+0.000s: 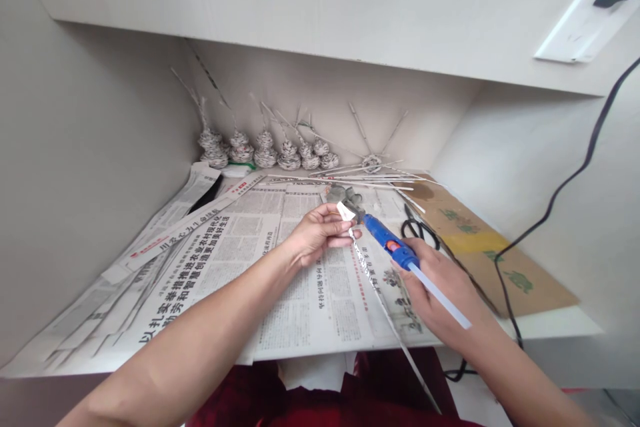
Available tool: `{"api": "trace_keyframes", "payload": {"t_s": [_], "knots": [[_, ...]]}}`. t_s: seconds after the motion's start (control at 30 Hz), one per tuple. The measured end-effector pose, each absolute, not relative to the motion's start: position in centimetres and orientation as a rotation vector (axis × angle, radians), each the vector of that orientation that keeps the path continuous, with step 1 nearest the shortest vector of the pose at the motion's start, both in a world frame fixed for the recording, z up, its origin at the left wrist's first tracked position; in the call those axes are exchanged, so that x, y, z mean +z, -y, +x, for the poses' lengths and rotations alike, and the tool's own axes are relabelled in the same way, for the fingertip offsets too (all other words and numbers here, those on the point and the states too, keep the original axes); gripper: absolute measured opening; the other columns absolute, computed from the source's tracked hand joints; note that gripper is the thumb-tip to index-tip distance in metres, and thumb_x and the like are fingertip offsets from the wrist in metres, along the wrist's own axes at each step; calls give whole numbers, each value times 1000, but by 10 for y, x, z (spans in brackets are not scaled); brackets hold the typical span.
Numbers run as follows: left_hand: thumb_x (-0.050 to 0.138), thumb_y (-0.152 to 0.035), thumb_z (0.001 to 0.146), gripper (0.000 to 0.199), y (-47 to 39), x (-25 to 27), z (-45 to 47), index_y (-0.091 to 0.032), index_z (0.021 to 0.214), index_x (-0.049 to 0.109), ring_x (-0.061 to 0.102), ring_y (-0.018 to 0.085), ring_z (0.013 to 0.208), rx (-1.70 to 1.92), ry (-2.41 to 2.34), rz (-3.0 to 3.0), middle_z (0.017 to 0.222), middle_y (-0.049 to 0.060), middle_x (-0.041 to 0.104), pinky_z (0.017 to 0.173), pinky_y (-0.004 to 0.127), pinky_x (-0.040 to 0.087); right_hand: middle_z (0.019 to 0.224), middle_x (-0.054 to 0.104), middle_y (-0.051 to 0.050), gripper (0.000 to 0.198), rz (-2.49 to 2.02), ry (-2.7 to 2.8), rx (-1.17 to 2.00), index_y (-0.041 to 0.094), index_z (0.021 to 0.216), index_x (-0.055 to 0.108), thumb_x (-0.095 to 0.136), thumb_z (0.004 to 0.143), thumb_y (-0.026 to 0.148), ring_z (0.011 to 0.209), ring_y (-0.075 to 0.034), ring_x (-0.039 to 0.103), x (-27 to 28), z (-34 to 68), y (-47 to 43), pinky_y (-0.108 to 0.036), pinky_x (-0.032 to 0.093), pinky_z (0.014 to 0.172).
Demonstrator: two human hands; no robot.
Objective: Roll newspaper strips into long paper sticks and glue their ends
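Observation:
In the head view, my left hand [325,235] pinches the end of a rolled newspaper stick [369,273], where a white paper flap [345,211] sticks up. The stick slants down past the table's front edge towards my lap. My right hand [440,290] grips a blue hot glue gun [391,240], its nozzle pointing at the flap. A pale glue stick [440,295] juts from the back of the gun. Just behind my fingers lies a grey, crumpled-looking object [345,196] whose kind I cannot make out.
Several woven paper gourds [265,150] line the back wall, beside a small woven piece with spokes [371,162]. Loose paper sticks [345,180] lie before them. Black scissors [421,227] rest near a cardboard sheet [500,253]. Newspaper [295,307] covers the table. A black cable [565,180] hangs at right.

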State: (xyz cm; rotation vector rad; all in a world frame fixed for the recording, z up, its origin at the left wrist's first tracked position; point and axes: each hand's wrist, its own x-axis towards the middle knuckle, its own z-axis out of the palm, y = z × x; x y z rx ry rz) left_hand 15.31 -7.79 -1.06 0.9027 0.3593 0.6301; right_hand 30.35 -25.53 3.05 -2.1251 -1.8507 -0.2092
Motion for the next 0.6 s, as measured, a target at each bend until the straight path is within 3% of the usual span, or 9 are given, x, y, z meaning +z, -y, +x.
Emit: {"api": "trace_keyframes", "payload": {"t_s": [0.13, 0.4, 0.5, 0.6], "knots": [[74, -7, 67, 32, 78, -9, 152, -13, 93, 57, 70, 23, 79, 596, -353, 892, 86, 7, 67, 61, 26, 58, 100, 63, -12, 36, -2136, 1798, -288, 16, 120, 45, 40, 89, 33, 86, -27, 62, 22, 329, 256, -34, 45, 71], [72, -7, 69, 23, 79, -5, 151, -10, 86, 59, 70, 22, 81, 546, -349, 886, 85, 8, 68, 64, 23, 57, 93, 65, -13, 40, -2467, 1508, -374, 17, 117, 49, 39, 89, 44, 80, -29, 63, 21, 408, 280, -34, 45, 63], [73, -7, 68, 22, 79, -6, 151, -11, 84, 58, 70, 23, 81, 538, -342, 877, 81, 7, 68, 65, 25, 57, 83, 64, -15, 38, -2759, 1449, -416, 15, 117, 51, 41, 86, 34, 69, -29, 60, 24, 451, 298, -35, 42, 56], [74, -9, 68, 23, 78, -9, 151, -11, 86, 59, 70, 23, 82, 534, -327, 890, 83, 7, 68, 66, 25, 57, 82, 62, -17, 33, -2877, 1491, -605, 14, 112, 54, 44, 85, 30, 74, -32, 58, 25, 489, 310, -39, 40, 66]]}}
